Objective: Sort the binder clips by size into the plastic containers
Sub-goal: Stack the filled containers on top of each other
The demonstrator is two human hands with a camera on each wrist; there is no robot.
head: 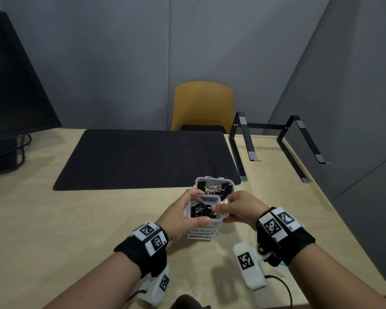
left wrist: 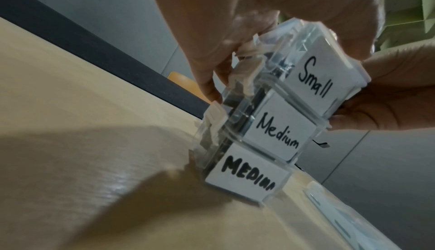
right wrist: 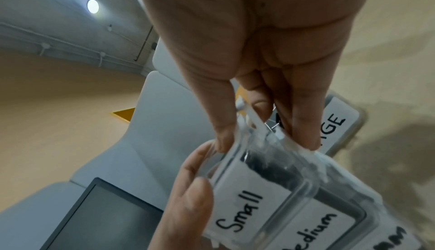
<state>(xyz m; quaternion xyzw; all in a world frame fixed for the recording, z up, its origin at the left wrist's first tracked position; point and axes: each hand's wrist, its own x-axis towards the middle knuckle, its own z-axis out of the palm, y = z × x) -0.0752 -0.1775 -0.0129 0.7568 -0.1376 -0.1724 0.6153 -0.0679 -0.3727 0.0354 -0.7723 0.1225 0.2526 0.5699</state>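
The "Small" container is sitting on top of a stack of three, with the "Medium" container under it and the "MEDIUM" container at the bottom on the table. I'm gripping the top one with both hands: my left hand is curling round its left side with the thumb along the near edge, and my right hand is pinching the right rim, thumb reaching over the open top and fingers by the white latch.

These boxes are clear hard plastic, so I'm guessing stiff, light and kinda slick, and the stack is looking tippy since it's leaning a bit in my left wrist view. Grabbing by the side walls feels safer to me than by the latches, which look like the flimsy bit.

Inside the top box I'm seeing a bunch of small binder clips, black with wire handles. Just behind the stack, the "LARGE" container is standing open with bigger black clips and silver handles sticking up. What's in the two medium boxes is hard to make out, just dark shapes through the walls.

Further out there's a black desk mat, a yellow chair and a laptop stand.
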